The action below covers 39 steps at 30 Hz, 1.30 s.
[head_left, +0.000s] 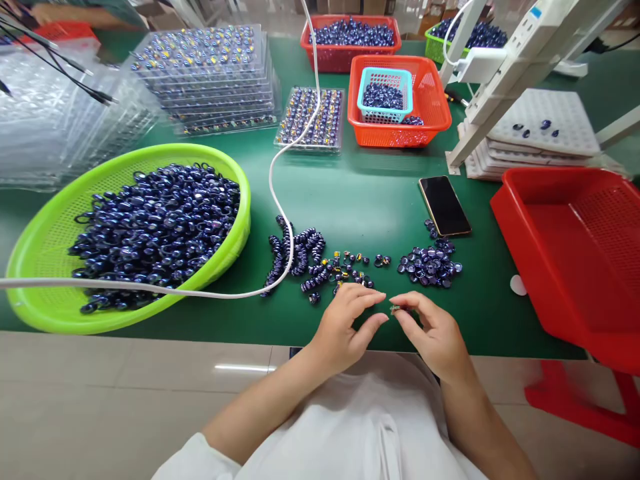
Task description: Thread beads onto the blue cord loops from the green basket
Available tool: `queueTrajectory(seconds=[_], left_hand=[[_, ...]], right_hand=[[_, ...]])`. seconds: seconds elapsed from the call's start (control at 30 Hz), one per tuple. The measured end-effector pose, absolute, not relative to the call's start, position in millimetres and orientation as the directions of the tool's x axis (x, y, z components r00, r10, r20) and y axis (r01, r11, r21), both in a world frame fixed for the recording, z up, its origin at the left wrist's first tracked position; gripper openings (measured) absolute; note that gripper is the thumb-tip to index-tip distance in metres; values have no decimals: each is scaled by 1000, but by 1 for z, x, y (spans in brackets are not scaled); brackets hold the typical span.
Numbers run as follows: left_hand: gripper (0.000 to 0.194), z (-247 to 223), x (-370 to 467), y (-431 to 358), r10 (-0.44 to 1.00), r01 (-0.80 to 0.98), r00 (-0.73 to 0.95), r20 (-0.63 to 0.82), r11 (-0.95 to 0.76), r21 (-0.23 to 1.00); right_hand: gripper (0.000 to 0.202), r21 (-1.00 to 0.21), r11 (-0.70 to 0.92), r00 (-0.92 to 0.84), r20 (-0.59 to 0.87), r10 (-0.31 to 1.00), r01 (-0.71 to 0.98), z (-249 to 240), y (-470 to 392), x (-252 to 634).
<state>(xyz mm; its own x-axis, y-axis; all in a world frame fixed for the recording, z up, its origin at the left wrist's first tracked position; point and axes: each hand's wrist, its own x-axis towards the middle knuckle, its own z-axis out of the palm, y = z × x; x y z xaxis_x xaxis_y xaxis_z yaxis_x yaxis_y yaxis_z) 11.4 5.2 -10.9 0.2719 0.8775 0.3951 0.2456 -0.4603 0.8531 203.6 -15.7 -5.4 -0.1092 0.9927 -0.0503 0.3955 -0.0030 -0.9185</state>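
Note:
Near the table's front edge, my left hand (345,327) has its thumb and fingers apart with nothing between them. Just right of it, my right hand (433,333) pinches a small part (395,309) with green and dark bits between thumb and fingertips. Beyond my left hand lie loose small pieces, some with yellow (345,267), next to rows of stacked dark blue pieces (300,250). A heap of flat, shiny dark blue caps (431,265) lies beyond my right hand.
A green basket (243,220) of dark blue pieces stands left, crossed by a white cable (273,173). Behind are stacked clear trays (215,80) and an orange basket (435,93). A phone (445,205), metal post (493,93) and red bin (530,267) are right.

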Motion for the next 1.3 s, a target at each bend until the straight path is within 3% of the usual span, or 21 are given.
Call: queueTrajectory(seconds=[0.17,0.37,0.47,0.53,0.63,0.77,1.0,1.13,1.3], left_hand=[[19,1,11,6,927,95,347,146,-190,977],[12,0,7,4,919,84,377,-113,87,993],[14,0,9,2,916,16,335,-221,230,973],[14,1,11,1,890,-76,334,-310,353,933],[15,3,13,1,853,-163,355,-383,460,873],[16,2,13,1,835,-153,371,-406,486,861],[13,8,13,0,901,138,281,-330,303,943],[11,10,14,0,896,188,302,-326,280,942],[9,6,16,-2,892,243,295,-342,276,930]], right_hand=[[15,-978,-100,-184,-134,974,184,-3,-21,197],[10,-981,-98,-299,-145,943,165,3,-17,197],[13,-974,-36,-313,-106,944,222,5,-19,196],[27,-949,52,-294,-44,955,312,4,-20,195],[35,-862,271,-274,162,948,428,-2,-21,192],[25,-761,467,-294,367,883,451,-6,-19,190],[24,-793,392,-223,323,920,466,-5,-22,194],[21,-817,330,-180,277,944,473,-7,-24,194],[17,-806,333,-247,238,939,489,-6,-24,195]])
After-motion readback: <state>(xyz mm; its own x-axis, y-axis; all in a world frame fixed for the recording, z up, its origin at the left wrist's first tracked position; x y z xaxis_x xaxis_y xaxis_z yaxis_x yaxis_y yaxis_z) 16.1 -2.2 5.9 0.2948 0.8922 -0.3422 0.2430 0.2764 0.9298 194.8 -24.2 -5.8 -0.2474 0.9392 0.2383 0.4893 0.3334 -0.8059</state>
